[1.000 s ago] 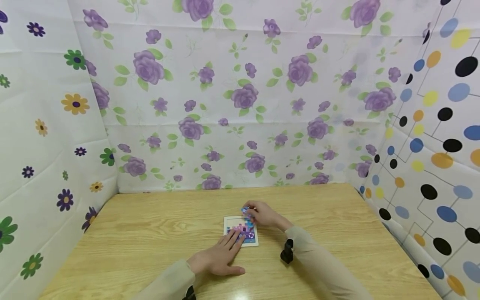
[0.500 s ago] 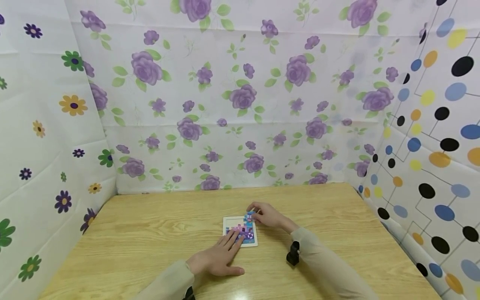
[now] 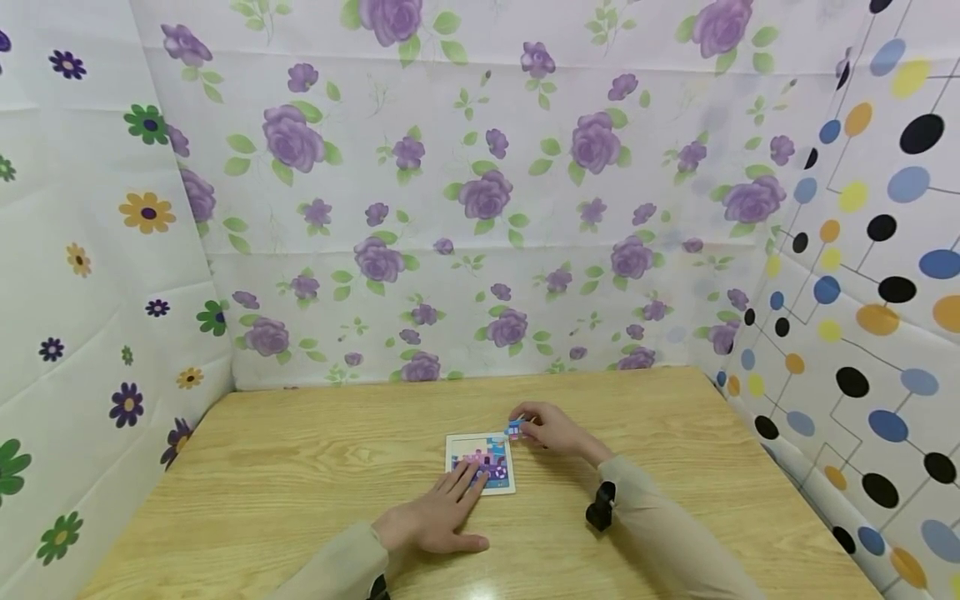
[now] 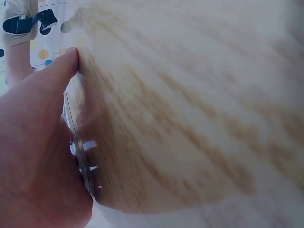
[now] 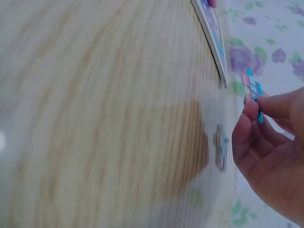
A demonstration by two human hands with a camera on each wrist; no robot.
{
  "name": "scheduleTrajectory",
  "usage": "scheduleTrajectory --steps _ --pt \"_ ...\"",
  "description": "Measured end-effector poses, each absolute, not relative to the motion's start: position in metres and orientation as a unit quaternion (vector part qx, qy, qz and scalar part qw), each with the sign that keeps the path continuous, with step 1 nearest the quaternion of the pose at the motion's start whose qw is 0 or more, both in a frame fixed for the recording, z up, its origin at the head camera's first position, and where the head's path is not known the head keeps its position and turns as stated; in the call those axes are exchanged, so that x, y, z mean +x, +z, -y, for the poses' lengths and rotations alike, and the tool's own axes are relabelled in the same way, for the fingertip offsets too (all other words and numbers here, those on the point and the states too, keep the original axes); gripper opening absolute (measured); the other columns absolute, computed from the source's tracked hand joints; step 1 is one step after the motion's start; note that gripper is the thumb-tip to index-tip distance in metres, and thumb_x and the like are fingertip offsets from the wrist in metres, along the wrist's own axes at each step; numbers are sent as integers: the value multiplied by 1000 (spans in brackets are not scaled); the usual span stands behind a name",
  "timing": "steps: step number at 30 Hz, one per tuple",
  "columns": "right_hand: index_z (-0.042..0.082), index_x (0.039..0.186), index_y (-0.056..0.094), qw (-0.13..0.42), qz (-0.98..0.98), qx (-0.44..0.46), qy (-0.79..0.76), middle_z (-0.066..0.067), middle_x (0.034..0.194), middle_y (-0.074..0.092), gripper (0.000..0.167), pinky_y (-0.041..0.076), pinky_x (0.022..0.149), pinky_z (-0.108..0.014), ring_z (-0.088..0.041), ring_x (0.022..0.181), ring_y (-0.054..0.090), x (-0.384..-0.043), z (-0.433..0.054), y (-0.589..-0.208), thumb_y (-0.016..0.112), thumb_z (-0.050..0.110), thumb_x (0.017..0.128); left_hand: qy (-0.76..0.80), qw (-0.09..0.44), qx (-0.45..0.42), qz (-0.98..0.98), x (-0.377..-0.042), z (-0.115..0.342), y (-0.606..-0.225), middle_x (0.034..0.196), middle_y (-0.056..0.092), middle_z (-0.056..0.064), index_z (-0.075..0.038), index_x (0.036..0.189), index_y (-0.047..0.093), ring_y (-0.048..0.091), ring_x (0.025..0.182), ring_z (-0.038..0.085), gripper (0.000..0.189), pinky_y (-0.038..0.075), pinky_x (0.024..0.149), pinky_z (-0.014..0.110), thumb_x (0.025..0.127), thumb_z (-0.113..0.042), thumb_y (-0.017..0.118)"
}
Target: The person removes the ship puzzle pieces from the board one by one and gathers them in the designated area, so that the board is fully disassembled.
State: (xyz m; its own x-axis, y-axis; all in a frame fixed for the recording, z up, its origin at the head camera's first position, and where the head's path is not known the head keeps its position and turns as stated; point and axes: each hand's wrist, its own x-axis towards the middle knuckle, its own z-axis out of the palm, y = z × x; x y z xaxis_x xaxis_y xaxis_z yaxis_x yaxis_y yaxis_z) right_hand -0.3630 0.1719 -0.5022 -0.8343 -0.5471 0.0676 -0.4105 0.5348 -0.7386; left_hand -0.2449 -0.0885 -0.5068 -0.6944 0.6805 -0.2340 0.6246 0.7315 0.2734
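A square jigsaw puzzle in a white frame, with a pink and purple picture on blue, lies mid-table in the head view. My left hand rests on its lower left with fingers spread straight; they cover part of the picture. In the left wrist view the hand lies beside the frame's thin edge. My right hand pinches a blue and pink puzzle piece just outside the frame's upper right corner. Thumb and fingers of this hand hold the piece tilted on edge in the right wrist view.
The light wooden table has flowered cloth behind it and patterned cloth at both sides. A small notched shape shows at table level near the right hand in the right wrist view.
My right hand has moved right with the puzzle piece, from over the puzzle's upper right to just outside that corner. The left hand has stayed on the puzzle.
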Motion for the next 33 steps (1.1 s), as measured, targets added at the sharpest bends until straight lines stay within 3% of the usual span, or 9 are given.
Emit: scheduleTrajectory --steps 12,20,27,33 --pt "12 113 65 74 -869 -260 -415 -8 93 64 21 47 52 -26 -13 60 54 -371 -192 -509 47 11 102 93 160 357 -915 -244 89 -507 163 -5 17 -9 157 1 -5 151 34 95 13 120 53 93 -67 42" --pt "8 115 64 85 -859 -239 -445 -18 80 62 22 48 52 -27 -14 59 52 -372 -199 -504 46 13 103 92 157 358 -916 -242 89 -506 163 -6 17 -8 157 2 -6 151 34 95 13 120 54 93 -65 43" --pt "5 116 63 73 -863 -236 -440 -15 87 64 23 45 55 -24 -16 65 52 -369 -208 -500 46 12 103 98 160 358 -915 -241 89 -504 163 -6 17 -7 156 2 -6 151 34 94 12 120 54 94 -63 45" --pt "9 114 65 65 -876 -226 -421 -12 82 63 22 44 55 -24 -13 61 50 -374 -220 -506 48 11 101 100 156 360 -914 -242 89 -504 163 -7 18 -7 156 2 -6 151 35 94 12 120 53 94 -63 45"
